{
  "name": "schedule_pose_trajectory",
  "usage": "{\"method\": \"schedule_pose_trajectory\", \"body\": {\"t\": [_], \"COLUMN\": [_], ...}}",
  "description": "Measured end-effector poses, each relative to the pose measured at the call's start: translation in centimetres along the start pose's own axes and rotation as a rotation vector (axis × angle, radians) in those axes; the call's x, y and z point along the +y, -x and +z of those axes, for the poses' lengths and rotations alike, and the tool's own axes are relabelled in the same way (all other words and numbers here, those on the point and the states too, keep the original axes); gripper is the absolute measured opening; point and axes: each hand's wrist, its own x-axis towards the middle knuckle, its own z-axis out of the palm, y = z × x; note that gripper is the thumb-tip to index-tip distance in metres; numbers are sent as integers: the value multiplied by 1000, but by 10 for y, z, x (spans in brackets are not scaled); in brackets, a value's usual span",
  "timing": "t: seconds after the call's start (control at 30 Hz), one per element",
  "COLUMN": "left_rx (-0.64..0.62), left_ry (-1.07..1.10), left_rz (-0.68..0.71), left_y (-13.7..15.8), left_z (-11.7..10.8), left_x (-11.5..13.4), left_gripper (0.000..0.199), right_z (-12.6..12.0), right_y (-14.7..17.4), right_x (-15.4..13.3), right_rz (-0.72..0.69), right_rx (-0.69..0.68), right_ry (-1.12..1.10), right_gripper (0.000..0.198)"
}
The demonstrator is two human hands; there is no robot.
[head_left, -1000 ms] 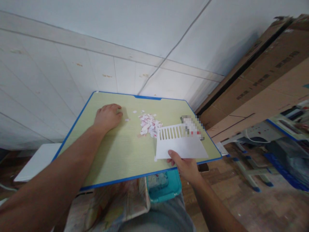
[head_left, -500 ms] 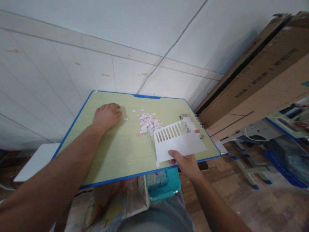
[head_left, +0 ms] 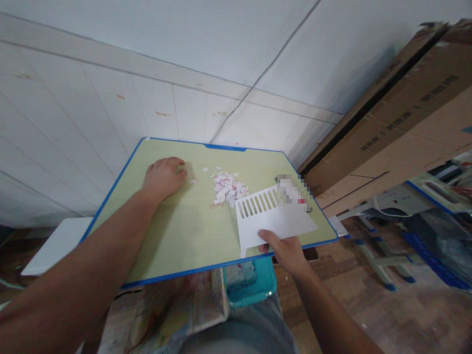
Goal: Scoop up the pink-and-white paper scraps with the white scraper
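Observation:
My right hand (head_left: 285,250) grips the front edge of a white paper card (head_left: 273,223), thumb on top and fingers underneath. A row of long slots is cut along the card's far left side. Touching or just beside its left edge is a pile of small white and pinkish paper scraps (head_left: 228,188). My left hand (head_left: 164,176) rests palm down on the table (head_left: 177,236), left of the pile. Its fingers are loosely bent, with a gap between thumb and forefinger. One small scrap (head_left: 193,181) lies near that thumb.
A pixelated patch (head_left: 293,191) hides something beyond the card. Under the front edge hangs a teal basket (head_left: 252,295). Large cardboard boxes (head_left: 391,118) lean at the right, and a white wall (head_left: 177,64) stands behind. A white stool-like surface (head_left: 57,246) is at left.
The view has shifted very slightly. Both hands, the card and the pile of scraps stay almost where they were.

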Motion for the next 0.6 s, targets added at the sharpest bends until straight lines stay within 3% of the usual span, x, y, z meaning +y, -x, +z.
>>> {"method": "schedule_pose_trajectory", "body": {"t": [0.6], "left_rx": [6], "left_ry": [43], "left_rz": [-20], "left_y": [0], "left_z": [1], "left_x": [2], "left_gripper": [52], "right_z": [-7], "right_y": [1], "right_x": [7], "right_rz": [-5], "right_rx": [-79], "right_ry": [23], "right_gripper": [30]}}
